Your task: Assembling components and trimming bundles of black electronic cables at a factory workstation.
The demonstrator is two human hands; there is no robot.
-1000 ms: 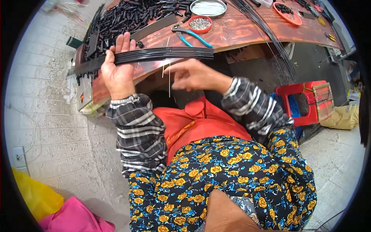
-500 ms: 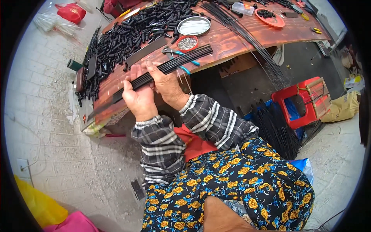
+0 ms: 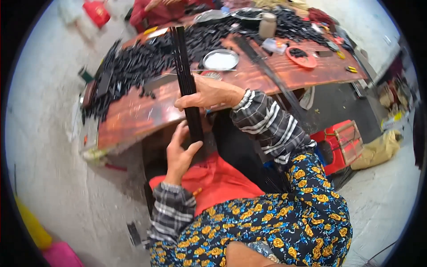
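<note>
My right hand (image 3: 207, 93) is closed round the middle of a bundle of thin black rods (image 3: 181, 58), which stands nearly upright before the table's front edge. Below it, my left hand (image 3: 180, 153) curls loosely about the bundle's lower end, thumb on the near side and fingers along its left. A thin pale stick (image 3: 222, 70) juts out crosswise beside my right hand; what holds it is hidden. Behind that hand lies a round metal dish (image 3: 221, 59) with white contents.
Black tubular parts (image 3: 133, 66) heap the reddish wooden table (image 3: 133, 113). At right are an orange plate (image 3: 307, 61), long black rods (image 3: 267, 66) overhanging the edge, yellow-handled pliers (image 3: 351, 69) and a red stool (image 3: 336, 147). Another person's red sleeve (image 3: 153, 15) shows at the far side.
The rod bundle has swung from slanting across the table to nearly upright. My right hand has shifted its grip up, and my left hand has dropped to the lower end. The view has shifted.
</note>
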